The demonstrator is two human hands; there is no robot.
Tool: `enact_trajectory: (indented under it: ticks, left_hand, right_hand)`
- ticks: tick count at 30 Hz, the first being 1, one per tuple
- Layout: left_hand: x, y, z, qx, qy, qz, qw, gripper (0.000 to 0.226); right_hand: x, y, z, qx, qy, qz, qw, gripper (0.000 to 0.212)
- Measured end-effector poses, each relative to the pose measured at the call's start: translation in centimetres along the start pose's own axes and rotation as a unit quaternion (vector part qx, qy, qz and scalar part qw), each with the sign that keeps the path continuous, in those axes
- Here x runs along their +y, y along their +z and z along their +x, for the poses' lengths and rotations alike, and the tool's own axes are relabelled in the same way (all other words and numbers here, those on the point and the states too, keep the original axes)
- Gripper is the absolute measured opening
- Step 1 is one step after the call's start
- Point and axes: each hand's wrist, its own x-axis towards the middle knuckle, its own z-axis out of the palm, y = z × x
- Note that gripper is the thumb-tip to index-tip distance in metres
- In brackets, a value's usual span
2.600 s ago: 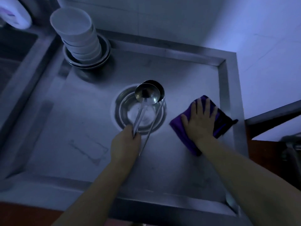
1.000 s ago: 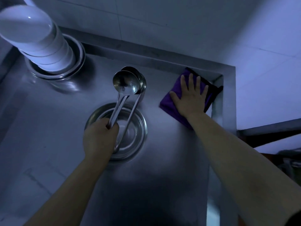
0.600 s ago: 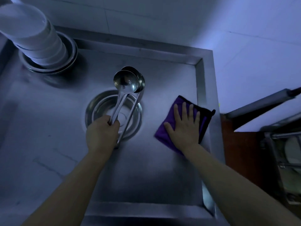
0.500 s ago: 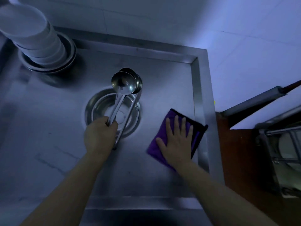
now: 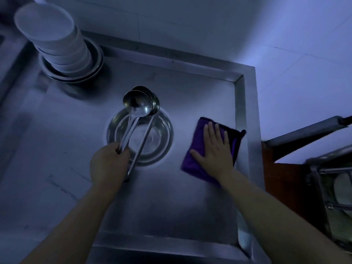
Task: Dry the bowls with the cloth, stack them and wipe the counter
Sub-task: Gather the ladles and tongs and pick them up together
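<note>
The right hand [image 5: 215, 149] lies flat, fingers spread, and presses the purple cloth [image 5: 194, 162] down on the steel counter [image 5: 171, 202], close to the raised right edge. So its grip is apart, not closed on anything. The left hand [image 5: 108, 164] has its grip clamped on the long handles of the metal ladles [image 5: 139, 105] and holds them up over a steel bowl [image 5: 165, 134] that sits alone in the middle of the counter. In the far left corner the white bowls [image 5: 55, 37] stand stacked on some steel dishes [image 5: 95, 67]. I think the drying and stacking are mostly done. The wiping looks under way, with the middle bowl and much of the counter left to do.
</note>
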Motion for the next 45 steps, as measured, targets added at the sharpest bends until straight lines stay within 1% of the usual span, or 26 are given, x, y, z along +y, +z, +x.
enact_trajectory:
  ticks: [3, 7, 10, 12, 17, 19, 21, 23, 25, 29, 32, 35, 38, 40, 45]
  left_hand:
    - [-0.4, 0.0, 0.6, 0.016, -0.026, 0.005, 1.000, 0.029]
    - [-1.5, -0.1, 1.6, 0.041, -0.048, 0.015, 0.998, 0.029]
    - [-2.2, -0.2, 2.4, 0.061, -0.070, -0.003, 0.996, 0.032]
    - [-2.6, -0.4, 2.8, 0.078, -0.076, 0.005, 0.994, 0.032]
    - [-3.9, -0.7, 3.4, 0.105, -0.102, 0.017, 0.989, 0.030]
    - [-3.9, -0.7, 3.3, 0.116, -0.111, 0.014, 0.987, 0.030]
    - [-3.7, -0.7, 3.0, 0.123, -0.113, 0.019, 0.986, 0.030]
    - [-3.4, -0.6, 2.7, 0.120, -0.111, 0.021, 0.986, 0.029]
    - [-3.1, -0.4, 2.2, 0.109, -0.110, 0.016, 0.988, 0.028]
    - [-2.5, 0.1, 0.9, 0.073, -0.111, -0.025, 0.991, 0.026]
    - [-1.8, 0.4, -0.1, 0.054, -0.095, -0.034, 0.993, 0.029]
    - [-1.3, 0.3, -1.1, 0.038, -0.069, -0.020, 0.997, 0.029]
    - [-1.1, -0.1, -2.2, 0.010, -0.057, -0.035, 0.998, 0.029]
    - [-1.4, -0.6, -2.9, 0.008, -0.039, -0.026, 0.999, 0.030]
    - [-3.8, -3.0, -4.3, 0.013, -0.016, 0.005, 1.000, 0.034]
  right_hand:
    - [1.0, -1.2, 6.2, 0.010, 0.037, 0.000, 0.999, 0.093]
    - [-0.3, -2.3, 13.8, 0.020, 0.018, -0.003, 1.000, 0.090]
    - [-3.3, -3.0, 19.1, 0.030, -0.026, -0.015, 0.999, 0.089]
    - [-6.4, -3.5, 22.0, 0.032, -0.063, -0.011, 0.997, 0.089]
    - [-14.9, -4.0, 25.8, 0.032, -0.196, -0.002, 0.980, 0.089]
    - [-16.2, -4.0, 26.2, 0.026, -0.227, -0.007, 0.973, 0.088]
    - [-15.7, -4.0, 26.1, 0.026, -0.241, -0.009, 0.970, 0.086]
    - [-14.1, -4.0, 25.5, 0.035, -0.240, -0.005, 0.970, 0.083]
    - [-11.8, -3.9, 24.6, 0.036, -0.216, 0.000, 0.976, 0.081]
    - [-5.0, -3.7, 21.5, 0.031, -0.129, -0.001, 0.991, 0.080]
    - [-0.2, -3.1, 16.9, 0.025, -0.068, -0.012, 0.997, 0.080]
    - [2.4, -2.4, 11.1, 0.010, -0.024, -0.016, 1.000, 0.079]
    - [2.5, -1.6, 4.6, -0.003, 0.005, -0.021, 1.000, 0.084]
    - [1.2, -0.9, 0.0, -0.011, 0.019, -0.016, 1.000, 0.088]
    - [-5.7, 1.3, -8.9, -0.029, 0.059, 0.010, 0.998, 0.091]
